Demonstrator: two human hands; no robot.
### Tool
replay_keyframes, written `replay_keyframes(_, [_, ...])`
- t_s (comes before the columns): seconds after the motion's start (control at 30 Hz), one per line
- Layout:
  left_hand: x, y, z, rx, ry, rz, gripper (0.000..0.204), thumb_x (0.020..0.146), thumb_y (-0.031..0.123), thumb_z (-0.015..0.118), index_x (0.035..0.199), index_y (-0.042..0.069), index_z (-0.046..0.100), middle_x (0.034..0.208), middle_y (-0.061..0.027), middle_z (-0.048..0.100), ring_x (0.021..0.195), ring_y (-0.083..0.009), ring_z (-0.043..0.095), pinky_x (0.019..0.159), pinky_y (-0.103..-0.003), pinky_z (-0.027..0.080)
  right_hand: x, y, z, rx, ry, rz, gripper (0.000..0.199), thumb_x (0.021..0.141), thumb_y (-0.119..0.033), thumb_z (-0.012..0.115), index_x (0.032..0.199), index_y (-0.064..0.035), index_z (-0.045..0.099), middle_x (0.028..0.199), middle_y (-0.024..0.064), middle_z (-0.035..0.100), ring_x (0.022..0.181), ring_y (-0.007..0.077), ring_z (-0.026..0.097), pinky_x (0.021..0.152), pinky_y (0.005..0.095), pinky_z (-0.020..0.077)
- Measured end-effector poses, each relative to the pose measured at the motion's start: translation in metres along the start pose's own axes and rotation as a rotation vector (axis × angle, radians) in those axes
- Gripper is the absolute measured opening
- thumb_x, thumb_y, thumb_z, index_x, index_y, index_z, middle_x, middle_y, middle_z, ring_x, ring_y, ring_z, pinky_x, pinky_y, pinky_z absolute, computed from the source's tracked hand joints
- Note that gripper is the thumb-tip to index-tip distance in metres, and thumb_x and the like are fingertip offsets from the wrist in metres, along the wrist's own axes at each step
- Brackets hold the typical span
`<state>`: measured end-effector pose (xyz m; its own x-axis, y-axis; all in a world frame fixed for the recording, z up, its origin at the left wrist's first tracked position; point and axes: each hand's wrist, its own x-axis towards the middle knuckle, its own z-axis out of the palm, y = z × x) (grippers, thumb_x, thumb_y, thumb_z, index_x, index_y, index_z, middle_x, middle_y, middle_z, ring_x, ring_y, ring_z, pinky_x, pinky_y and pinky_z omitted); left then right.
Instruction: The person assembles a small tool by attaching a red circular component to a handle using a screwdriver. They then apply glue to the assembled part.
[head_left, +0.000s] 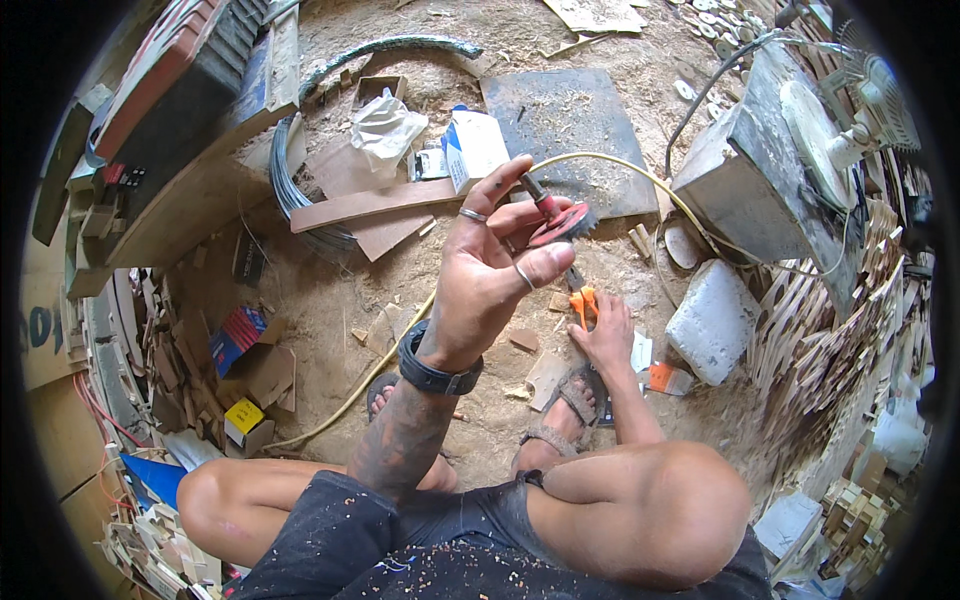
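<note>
Mid-frame, left hand [490, 265] pinches a red disc [560, 224] on a rod; right hand [603, 335] below grips orange pliers [583, 303].

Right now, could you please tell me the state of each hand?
Left hand: closed on a small red disc tool, raised.
Right hand: down at the ground, gripping an orange-handled tool.

A red disc on a dark shaft [556, 218], tilted, held up above an orange-handled tool [583, 302].
</note>
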<state>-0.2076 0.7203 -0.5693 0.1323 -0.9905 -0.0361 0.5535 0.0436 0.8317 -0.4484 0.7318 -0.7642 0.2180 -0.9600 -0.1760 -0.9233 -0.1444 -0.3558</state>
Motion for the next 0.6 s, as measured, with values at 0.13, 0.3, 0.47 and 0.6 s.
replay_keyframes(0.13, [0.017, -0.001, -0.006, 0.097, 0.032, -0.011, 0.086, 0.076, 0.0, 0.08, 0.149, 0.003, 0.034, 0.125, -0.0182, 0.06, 0.118, -0.0221, 0.06, 0.102, -0.035, 0.049, 0.004, -0.002, -0.001, 0.093, -0.013, 0.021, 0.061, 0.067, -0.019, 0.08, 0.122, -0.0063, 0.055, 0.109, 0.0165, 0.055, 0.105, 0.0357, 0.055, 0.091, 0.0462, 0.047])
replay_keyframes(0.3, [0.044, 0.031, 0.003, -0.002, 0.063, -0.161, 0.056, 0.081, -0.004, 0.076, 0.132, -0.003, 0.053, 0.125, -0.0117, 0.061, 0.117, -0.0175, 0.06, 0.102, -0.032, 0.049, -0.015, 0.008, -0.055, 0.218, -0.072, 0.065, 0.049, 0.073, -0.025, 0.072, 0.115, -0.0024, 0.059, 0.105, 0.0204, 0.061, 0.096, 0.0387, 0.06, 0.085, 0.0499, 0.0482])
replay_keyframes(0.47, [0.047, 0.12, 0.062, 0.032, 0.086, -0.259, 0.061, 0.08, 0.01, 0.073, 0.135, -0.004, 0.05, 0.127, -0.0158, 0.062, 0.119, -0.0229, 0.06, 0.107, -0.037, 0.044, -0.102, 0.048, -0.132, 0.216, -0.292, 0.327, 0.047, 0.074, -0.03, 0.073, 0.112, -0.0032, 0.063, 0.103, 0.0222, 0.064, 0.097, 0.0393, 0.062, 0.086, 0.0491, 0.0495])
replay_keyframes(0.6, [0.041, 0.213, 0.133, 0.036, -0.02, -0.351, 0.057, 0.085, 0.024, 0.067, 0.132, -0.004, 0.05, 0.124, -0.0173, 0.062, 0.115, -0.025, 0.061, 0.105, -0.04, 0.046, -0.193, 0.066, -0.199, 0.335, -0.406, 0.607, 0.046, 0.074, -0.034, 0.073, 0.109, -0.0038, 0.066, 0.102, 0.0236, 0.066, 0.098, 0.0398, 0.064, 0.086, 0.0484, 0.0505])
